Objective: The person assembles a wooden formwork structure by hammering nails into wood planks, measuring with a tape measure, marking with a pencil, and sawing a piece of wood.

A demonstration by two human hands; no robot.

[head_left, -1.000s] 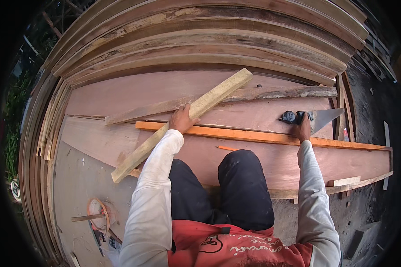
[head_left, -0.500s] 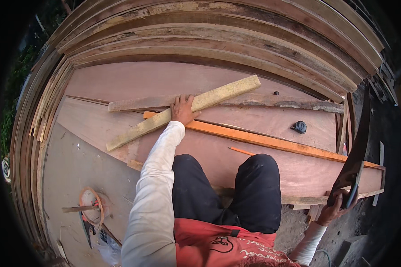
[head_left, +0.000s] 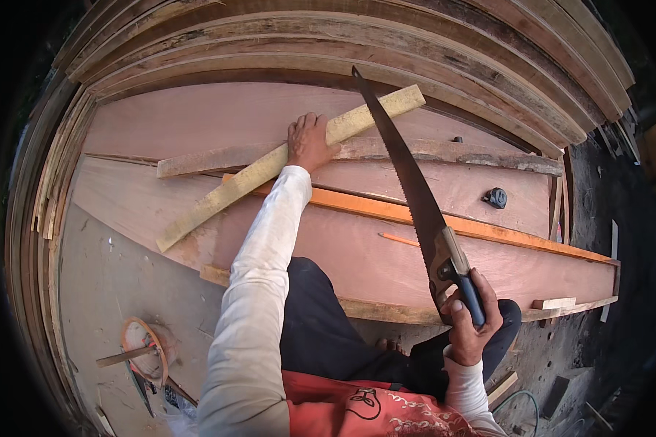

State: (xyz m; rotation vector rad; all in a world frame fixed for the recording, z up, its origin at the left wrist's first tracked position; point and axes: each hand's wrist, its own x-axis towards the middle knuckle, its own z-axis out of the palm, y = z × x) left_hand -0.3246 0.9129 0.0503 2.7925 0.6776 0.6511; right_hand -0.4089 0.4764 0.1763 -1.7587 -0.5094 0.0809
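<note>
My left hand (head_left: 310, 142) is closed over the middle of a pale yellow wooden batten (head_left: 226, 197), which lies slantwise. The batten crosses a rough-edged board (head_left: 481, 155) and an orange strip of wood (head_left: 532, 241). In front of my right knee, my right hand (head_left: 474, 320) grips the blue and wooden handle of a handsaw (head_left: 408, 171). The dark blade rises up and to the left, its toothed edge facing left. In the picture its tip passes over the batten's right part; whether they touch I cannot tell. An orange pencil (head_left: 399, 239) lies left of the blade.
Plywood sheets (head_left: 328, 244) lie beneath the wood. A black tape measure (head_left: 495, 197) and a small dark object (head_left: 457, 139) sit at the right. Stacked boards (head_left: 415, 45) line the back and left side. A bucket (head_left: 166, 357) stands at lower left.
My right hand has brought the handsaw from the far right in over the plywood. My right knee has moved lower and outward. In the picture, left hand and batten sit slightly higher.
</note>
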